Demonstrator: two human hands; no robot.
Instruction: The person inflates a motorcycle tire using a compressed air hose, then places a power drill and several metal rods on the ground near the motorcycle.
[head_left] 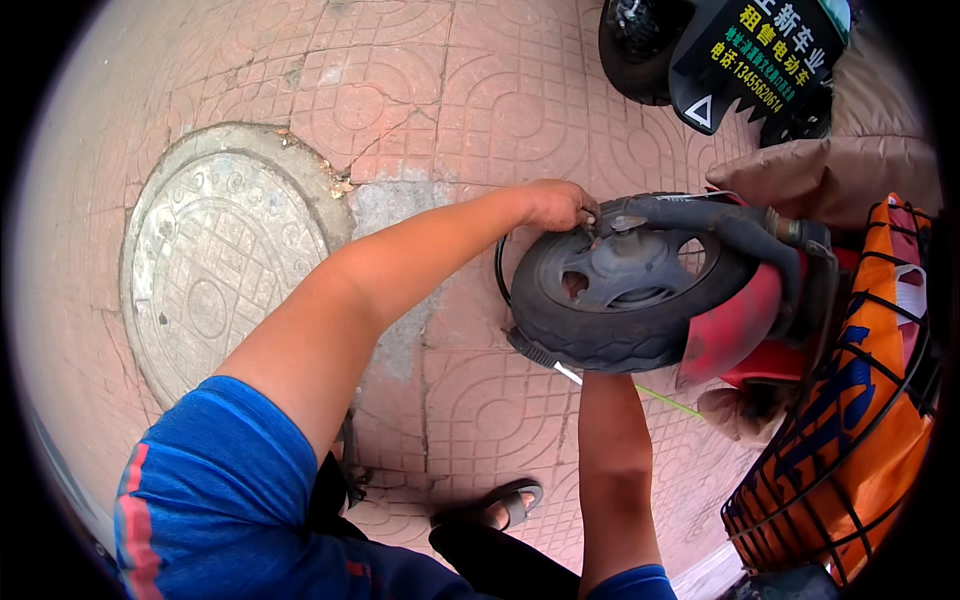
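Observation:
A small black scooter wheel point(610, 300) with a tyre and a dark hub stands beside a red mudguard point(735, 330). My left hand point(560, 205) reaches over the top of the tyre, its fingers pinched on a small metal part at the rim, near the valve. My right forearm point(615, 470) runs up under the wheel; the hand itself is hidden behind the tyre. A thin tool with a ribbed black handle and a white tip point(545, 358) pokes out from under the tyre at its lower left.
The ground is red patterned paving with a round manhole cover point(215, 260) at left. A wire basket holding an orange bag point(850, 410) stands at right. Another scooter's black wheel and rear plate point(750, 50) stand at top right. My sandalled foot point(500, 505) is below.

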